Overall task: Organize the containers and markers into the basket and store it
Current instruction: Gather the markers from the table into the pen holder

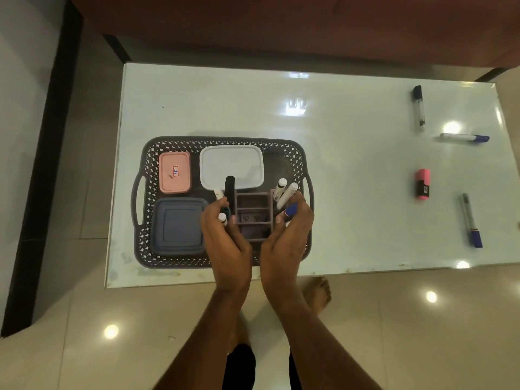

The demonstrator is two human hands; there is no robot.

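Observation:
A grey perforated basket (292, 153) sits on the left half of the glass table. Inside it lie a pink lidded container (174, 171), a white lidded container (232, 164) and a blue lidded container (177, 225). A grey compartmented marker holder (254, 212) stands in the basket's right part with several markers upright in it. My left hand (225, 235) grips the holder's left side and my right hand (287, 232) grips its right side. Loose on the table's right lie a black-capped marker (418, 108), a blue-capped marker (464, 137), a pink highlighter (423, 183) and a blue-tipped pen (471, 219).
The table's near edge (365, 270) runs just behind my wrists. A dark red sofa (281, 23) stands beyond the table. My bare feet (318, 294) are on the tiled floor below the table edge.

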